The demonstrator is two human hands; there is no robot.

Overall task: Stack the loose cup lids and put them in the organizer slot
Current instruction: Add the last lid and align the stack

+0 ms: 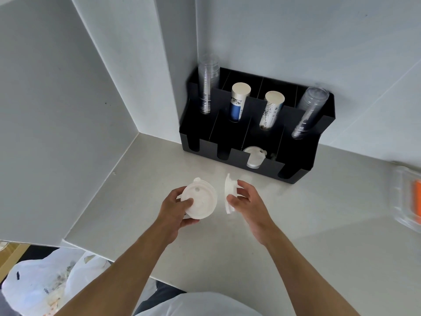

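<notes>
Plain pale grey walls (296, 37) meet in a corner at upper centre. A smooth light beige countertop (205, 252) fills the lower frame. Wooden floor (9, 254) shows lower left.

No text, brand or number can be read; the printing on the two paper cup stacks (238, 103) is too blurred.

Bare counter (205, 247) lies open in front of the black organizer (303, 172). Lids (254, 157) already fill its third front slot; tall cup stacks (237, 103) crowd the rear compartments.
</notes>
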